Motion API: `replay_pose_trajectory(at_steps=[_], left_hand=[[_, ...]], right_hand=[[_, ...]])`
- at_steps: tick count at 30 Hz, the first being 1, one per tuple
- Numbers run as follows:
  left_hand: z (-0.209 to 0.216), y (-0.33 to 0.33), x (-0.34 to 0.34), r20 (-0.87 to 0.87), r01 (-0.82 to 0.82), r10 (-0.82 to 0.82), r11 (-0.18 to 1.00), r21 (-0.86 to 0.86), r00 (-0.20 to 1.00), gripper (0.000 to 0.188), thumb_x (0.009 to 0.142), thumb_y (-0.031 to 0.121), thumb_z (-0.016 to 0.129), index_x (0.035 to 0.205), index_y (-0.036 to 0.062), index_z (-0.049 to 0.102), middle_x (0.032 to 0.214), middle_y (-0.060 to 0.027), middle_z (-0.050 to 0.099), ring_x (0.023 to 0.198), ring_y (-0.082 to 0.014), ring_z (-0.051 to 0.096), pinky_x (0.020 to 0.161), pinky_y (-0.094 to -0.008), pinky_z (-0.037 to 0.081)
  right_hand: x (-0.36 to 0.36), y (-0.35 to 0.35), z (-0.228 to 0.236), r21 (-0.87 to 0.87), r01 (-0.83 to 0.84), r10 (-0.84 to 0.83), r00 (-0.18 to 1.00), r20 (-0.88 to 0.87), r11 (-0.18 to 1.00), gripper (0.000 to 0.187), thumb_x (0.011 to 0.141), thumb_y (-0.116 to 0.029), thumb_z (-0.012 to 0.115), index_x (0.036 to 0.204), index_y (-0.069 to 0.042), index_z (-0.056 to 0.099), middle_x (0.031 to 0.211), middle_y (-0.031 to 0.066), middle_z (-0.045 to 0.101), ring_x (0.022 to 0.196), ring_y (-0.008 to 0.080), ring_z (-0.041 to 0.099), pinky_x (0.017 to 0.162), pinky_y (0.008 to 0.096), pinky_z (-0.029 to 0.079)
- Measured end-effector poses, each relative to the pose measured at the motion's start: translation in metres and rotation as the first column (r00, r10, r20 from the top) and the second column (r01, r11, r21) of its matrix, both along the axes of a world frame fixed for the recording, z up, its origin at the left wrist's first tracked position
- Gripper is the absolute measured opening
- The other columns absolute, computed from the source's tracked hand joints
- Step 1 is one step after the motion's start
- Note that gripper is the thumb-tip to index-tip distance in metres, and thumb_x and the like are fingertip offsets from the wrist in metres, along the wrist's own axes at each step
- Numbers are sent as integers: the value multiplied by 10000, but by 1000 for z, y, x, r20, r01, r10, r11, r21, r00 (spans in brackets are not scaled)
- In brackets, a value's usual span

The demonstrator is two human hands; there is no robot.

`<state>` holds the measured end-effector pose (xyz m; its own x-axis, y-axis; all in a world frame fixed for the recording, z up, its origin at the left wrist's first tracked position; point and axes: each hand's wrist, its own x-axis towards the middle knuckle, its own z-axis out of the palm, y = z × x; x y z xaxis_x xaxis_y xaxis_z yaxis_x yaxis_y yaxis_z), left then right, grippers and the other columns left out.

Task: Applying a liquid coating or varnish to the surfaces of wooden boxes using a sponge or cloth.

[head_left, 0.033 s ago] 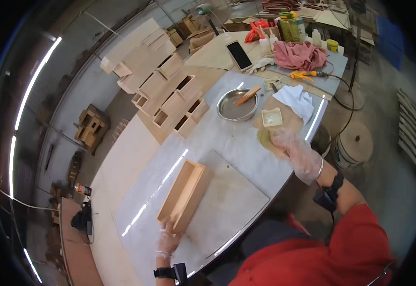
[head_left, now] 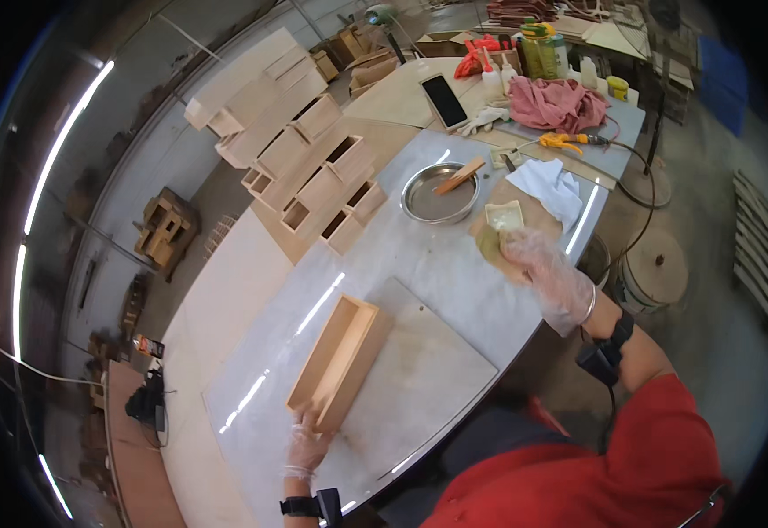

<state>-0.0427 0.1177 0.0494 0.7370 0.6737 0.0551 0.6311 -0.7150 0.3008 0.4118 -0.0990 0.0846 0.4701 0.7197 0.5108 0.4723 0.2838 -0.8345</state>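
Note:
A long, narrow wooden drawer box (head_left: 349, 374) lies tilted on a grey board (head_left: 437, 365), its open side up. My left hand (head_left: 307, 442), in a clear plastic glove, grips its near end with the fingers over the edge. Over at the right, my gloved right hand (head_left: 549, 275) is closed on a yellow-green pad (head_left: 490, 249); its exact kind is unclear. The pad meets the lower edge of a small square dish (head_left: 505, 216) with pale contents. Left of the dish stands a round metal bowl (head_left: 409, 201), a wooden piece (head_left: 460, 176) across its rim.
Several wooden drawer units (head_left: 314, 189) are stacked at the far left. A white cloth (head_left: 547, 187), an orange air gun (head_left: 562, 141) with a hose, a pink cloth (head_left: 555, 104), a phone (head_left: 445, 101) and bottles (head_left: 538, 53) occupy the far right. The table edge runs beside my body.
My right hand has moved slightly away from me with the pad, which now covers the dish's lower edge. The left hand still grips the drawer box.

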Motion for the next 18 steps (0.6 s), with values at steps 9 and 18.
replay_pose_trajectory(at_steps=[9,18], left_hand=[[29,-34,18,261,-59,171,920,-387,950,355,754,73,758,1068,27,598,938,-129,606,752,-260,620,615,-370,489],[12,-47,19,132,78,-89,993,83,987,331,706,64,781,988,89,611,902,-94,633,748,-286,643,585,-376,507]], right_hand=[[79,94,21,-226,50,-79,989,-122,973,330,969,-317,506,1024,-21,643,795,14,557,723,86,514,597,257,417],[17,99,24,-208,-75,69,997,-35,975,363,864,-97,699,1185,-20,548,984,31,594,923,146,566,736,304,479]])
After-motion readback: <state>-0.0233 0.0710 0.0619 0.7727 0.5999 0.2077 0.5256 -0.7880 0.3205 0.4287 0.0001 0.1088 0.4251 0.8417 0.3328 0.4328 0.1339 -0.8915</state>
